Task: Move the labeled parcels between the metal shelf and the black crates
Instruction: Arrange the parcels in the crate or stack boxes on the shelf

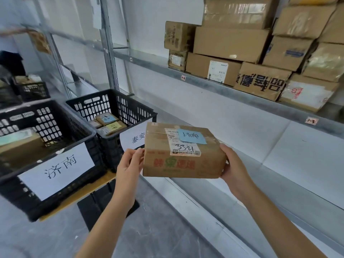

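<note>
I hold a brown cardboard parcel point(183, 161) in mid-air in front of the metal shelf point(204, 84). It carries a white shipping label marked 3321 and a blue sticky note. My left hand point(130, 164) grips its left side and my right hand point(232, 166) grips its right side. To the left stand two black crates: a near one point(61, 131) with a white paper sign on its front, and a farther one point(134, 110) holding several small parcels with blue and yellow notes.
Stacked cardboard boxes point(251, 43) fill the upper shelf at the right. The lower shelf level lies behind the held parcel. A third black crate point(31, 90) sits far left. The crates rest on a low wooden platform point(89, 190) over grey floor.
</note>
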Action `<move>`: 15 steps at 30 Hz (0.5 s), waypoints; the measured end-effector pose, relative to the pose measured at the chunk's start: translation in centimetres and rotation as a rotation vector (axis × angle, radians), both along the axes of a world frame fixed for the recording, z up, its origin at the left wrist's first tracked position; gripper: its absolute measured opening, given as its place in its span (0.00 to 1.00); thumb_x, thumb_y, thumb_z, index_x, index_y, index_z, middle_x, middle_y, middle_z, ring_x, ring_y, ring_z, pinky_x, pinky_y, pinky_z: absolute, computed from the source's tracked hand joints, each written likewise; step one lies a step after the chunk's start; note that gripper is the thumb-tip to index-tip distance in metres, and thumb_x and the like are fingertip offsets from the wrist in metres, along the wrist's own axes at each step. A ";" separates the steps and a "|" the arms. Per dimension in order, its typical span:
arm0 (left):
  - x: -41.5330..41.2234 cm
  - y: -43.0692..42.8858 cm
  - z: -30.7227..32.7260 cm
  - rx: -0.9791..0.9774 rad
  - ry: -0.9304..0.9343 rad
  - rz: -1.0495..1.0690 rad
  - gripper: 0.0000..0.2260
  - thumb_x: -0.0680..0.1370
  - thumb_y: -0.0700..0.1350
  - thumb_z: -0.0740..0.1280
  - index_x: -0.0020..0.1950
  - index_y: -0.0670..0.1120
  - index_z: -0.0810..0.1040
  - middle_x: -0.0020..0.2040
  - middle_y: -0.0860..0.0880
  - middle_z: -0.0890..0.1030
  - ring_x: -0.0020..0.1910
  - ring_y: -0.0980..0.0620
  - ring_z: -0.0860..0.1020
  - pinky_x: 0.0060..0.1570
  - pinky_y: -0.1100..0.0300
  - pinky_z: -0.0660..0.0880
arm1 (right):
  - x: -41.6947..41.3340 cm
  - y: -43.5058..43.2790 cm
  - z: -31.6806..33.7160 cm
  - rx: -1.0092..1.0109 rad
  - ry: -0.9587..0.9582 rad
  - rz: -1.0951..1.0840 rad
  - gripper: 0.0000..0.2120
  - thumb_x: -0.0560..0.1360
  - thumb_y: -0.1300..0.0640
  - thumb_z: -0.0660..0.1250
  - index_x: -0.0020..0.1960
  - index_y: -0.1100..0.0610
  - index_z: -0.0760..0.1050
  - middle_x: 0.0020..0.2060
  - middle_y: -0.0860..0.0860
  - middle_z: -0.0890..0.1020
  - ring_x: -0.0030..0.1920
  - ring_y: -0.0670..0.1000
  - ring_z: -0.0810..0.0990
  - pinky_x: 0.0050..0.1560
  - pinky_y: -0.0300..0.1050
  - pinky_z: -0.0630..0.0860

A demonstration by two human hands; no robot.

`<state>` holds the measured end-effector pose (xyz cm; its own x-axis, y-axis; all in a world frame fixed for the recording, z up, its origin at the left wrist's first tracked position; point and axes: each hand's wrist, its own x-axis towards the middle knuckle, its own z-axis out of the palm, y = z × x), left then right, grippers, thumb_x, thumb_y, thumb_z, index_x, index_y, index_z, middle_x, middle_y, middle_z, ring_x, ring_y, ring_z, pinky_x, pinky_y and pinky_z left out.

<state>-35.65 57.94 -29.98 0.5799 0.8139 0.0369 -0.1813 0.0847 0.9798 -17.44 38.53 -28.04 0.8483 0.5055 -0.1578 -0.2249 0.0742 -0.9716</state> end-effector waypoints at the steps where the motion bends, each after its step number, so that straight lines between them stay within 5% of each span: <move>1: 0.7 0.1 0.1 -0.004 0.002 0.004 0.14 0.82 0.52 0.61 0.44 0.42 0.72 0.41 0.48 0.83 0.41 0.56 0.81 0.39 0.67 0.75 | 0.8 0.3 -0.2 0.020 0.022 0.003 0.16 0.79 0.45 0.66 0.61 0.55 0.77 0.53 0.51 0.82 0.52 0.53 0.81 0.51 0.56 0.80; 3: 2.0 0.7 0.3 -0.015 0.034 0.010 0.16 0.81 0.57 0.61 0.42 0.45 0.71 0.41 0.50 0.83 0.41 0.55 0.81 0.40 0.64 0.77 | 2.5 1.2 -0.6 0.053 0.049 0.018 0.19 0.79 0.50 0.67 0.64 0.60 0.73 0.59 0.55 0.82 0.59 0.56 0.81 0.58 0.61 0.78; 6: 4.0 2.1 0.9 -0.085 0.139 0.030 0.19 0.76 0.65 0.63 0.48 0.48 0.73 0.51 0.46 0.82 0.52 0.48 0.81 0.53 0.46 0.80 | 4.7 3.3 -0.5 0.067 0.012 0.080 0.13 0.76 0.52 0.70 0.53 0.57 0.70 0.56 0.56 0.81 0.54 0.54 0.81 0.46 0.52 0.78; 8: 5.0 3.1 1.3 -0.139 0.163 0.051 0.19 0.74 0.64 0.67 0.53 0.50 0.74 0.54 0.46 0.82 0.54 0.48 0.81 0.52 0.42 0.81 | 6.2 4.9 -0.5 0.070 0.000 0.123 0.12 0.75 0.52 0.71 0.50 0.56 0.69 0.54 0.55 0.80 0.52 0.52 0.80 0.43 0.48 0.77; 15: 5.6 5.9 2.2 -0.183 0.060 0.212 0.29 0.62 0.65 0.73 0.56 0.50 0.77 0.52 0.48 0.83 0.50 0.52 0.84 0.42 0.56 0.82 | 10.5 11.2 0.4 0.045 0.035 0.564 0.17 0.79 0.42 0.63 0.63 0.46 0.81 0.61 0.52 0.83 0.63 0.56 0.81 0.66 0.59 0.73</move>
